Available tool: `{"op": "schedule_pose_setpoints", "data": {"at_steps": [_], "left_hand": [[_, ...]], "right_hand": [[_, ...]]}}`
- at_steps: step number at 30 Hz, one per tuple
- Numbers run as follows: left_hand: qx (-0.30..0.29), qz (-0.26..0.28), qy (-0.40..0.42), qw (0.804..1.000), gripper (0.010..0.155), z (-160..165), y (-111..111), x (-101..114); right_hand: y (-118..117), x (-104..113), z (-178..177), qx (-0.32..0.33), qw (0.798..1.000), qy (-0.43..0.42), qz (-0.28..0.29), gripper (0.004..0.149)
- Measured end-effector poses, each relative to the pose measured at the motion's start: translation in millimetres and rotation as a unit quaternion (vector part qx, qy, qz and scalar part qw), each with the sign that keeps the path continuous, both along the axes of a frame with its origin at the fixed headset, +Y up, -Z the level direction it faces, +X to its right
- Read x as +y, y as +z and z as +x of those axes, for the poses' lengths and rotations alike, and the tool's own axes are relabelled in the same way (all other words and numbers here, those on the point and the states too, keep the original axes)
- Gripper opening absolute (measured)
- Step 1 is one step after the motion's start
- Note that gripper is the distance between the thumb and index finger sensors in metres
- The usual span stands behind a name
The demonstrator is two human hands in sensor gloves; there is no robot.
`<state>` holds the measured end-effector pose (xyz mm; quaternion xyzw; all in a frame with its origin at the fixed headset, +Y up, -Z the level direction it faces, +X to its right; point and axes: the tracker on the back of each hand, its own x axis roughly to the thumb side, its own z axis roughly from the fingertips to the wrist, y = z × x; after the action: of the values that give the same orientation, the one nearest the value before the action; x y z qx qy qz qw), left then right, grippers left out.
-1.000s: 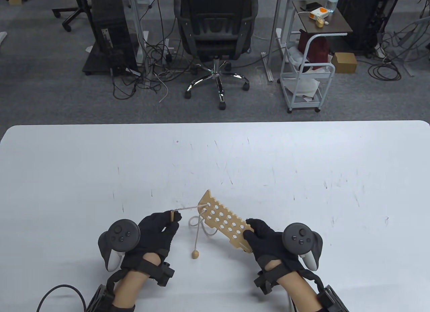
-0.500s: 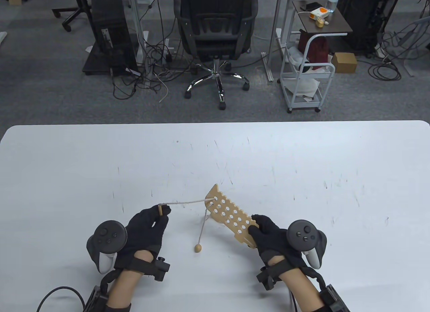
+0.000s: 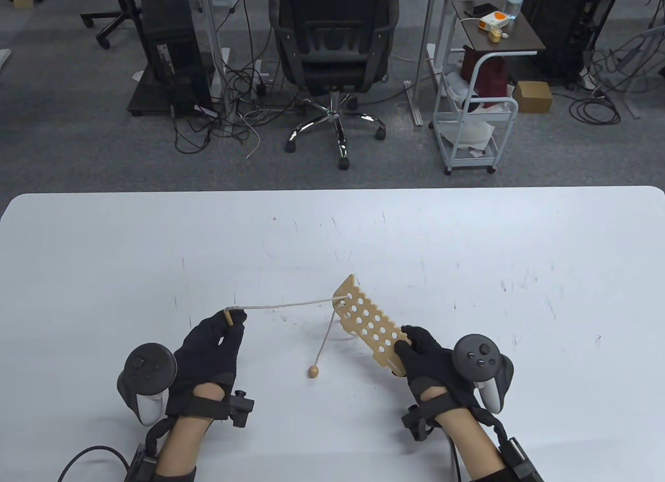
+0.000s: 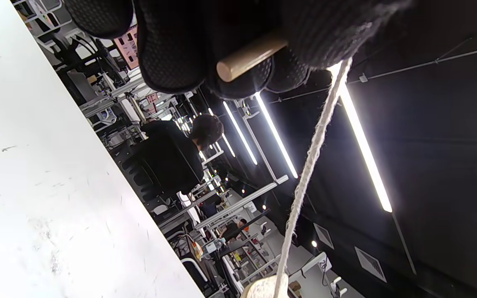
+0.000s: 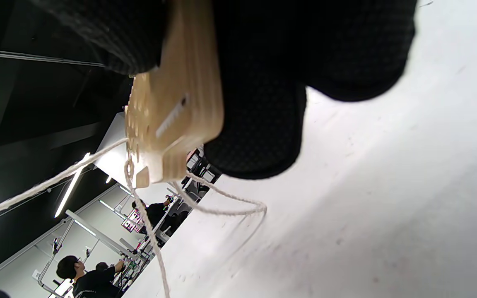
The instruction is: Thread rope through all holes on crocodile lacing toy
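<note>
The wooden crocodile board (image 3: 370, 327), pierced with several holes, is held tilted above the table; my right hand (image 3: 415, 353) grips its near end. In the right wrist view the board (image 5: 172, 103) sits between the gloved fingers (image 5: 263, 136). A cream rope (image 3: 286, 305) runs taut from a hole at the board's far end to my left hand (image 3: 221, 331), which pinches the wooden needle (image 3: 228, 317). The needle (image 4: 249, 56) pokes out from the left fingers, with the rope (image 4: 309, 165) stretching away. A second strand hangs down to a wooden bead (image 3: 313, 371) on the table.
The white table (image 3: 467, 243) is marked with small scratches. Beyond its far edge stand an office chair (image 3: 332, 51), a computer tower (image 3: 171, 51) with cables and a white cart (image 3: 478, 113). People work at distant desks in the wrist views.
My left hand has drawn the needle leftward and the right hand has carried the board right and away, so more rope spans between them. The loose loop has tightened and the bead slid farther.
</note>
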<state>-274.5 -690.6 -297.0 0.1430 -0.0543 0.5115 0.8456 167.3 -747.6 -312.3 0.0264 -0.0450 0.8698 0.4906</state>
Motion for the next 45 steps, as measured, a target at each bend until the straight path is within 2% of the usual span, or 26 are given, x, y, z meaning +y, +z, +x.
{"op": "schedule_pose_setpoints", "data": {"at_steps": [33,45], "left_hand": [[0.042,0.030,0.076,0.996,0.049,-28.5,4.7,8.3],[0.075,0.059,0.095,0.991,0.048,-42.7,10.3,15.2]], "right_hand": [[-11.1,-13.7,31.6,-0.088,0.994,-0.036,-0.060,0.047],[-14.2,-20.2,42.0,-0.114,0.988,-0.060,-0.080,0.047]]}}
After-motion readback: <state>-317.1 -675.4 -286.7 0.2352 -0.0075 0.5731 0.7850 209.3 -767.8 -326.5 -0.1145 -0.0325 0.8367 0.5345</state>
